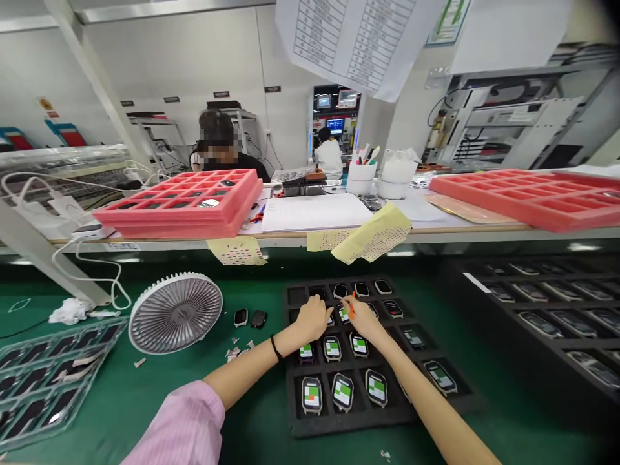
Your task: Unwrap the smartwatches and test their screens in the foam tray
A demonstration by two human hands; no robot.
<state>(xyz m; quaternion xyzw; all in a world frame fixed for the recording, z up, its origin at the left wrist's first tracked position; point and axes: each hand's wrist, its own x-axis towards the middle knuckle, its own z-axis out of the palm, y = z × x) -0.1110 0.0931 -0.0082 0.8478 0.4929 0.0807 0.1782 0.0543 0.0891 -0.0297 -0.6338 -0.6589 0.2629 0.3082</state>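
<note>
A black foam tray holds rows of watch faces, several with green and white screens, such as the watch in the front row. My left hand is over the tray's left back part, fingers bent down among the watches; what it touches is hidden. My right hand holds a small orange tool between closed fingers, above a lit watch. Two more watch faces, one lighter and one dark, lie on the green mat left of the tray.
A round grey fan stands left, beside a clear tray of dark screens. Another black tray is at the right. Red foam trays rest on the shelf. A person sits beyond it.
</note>
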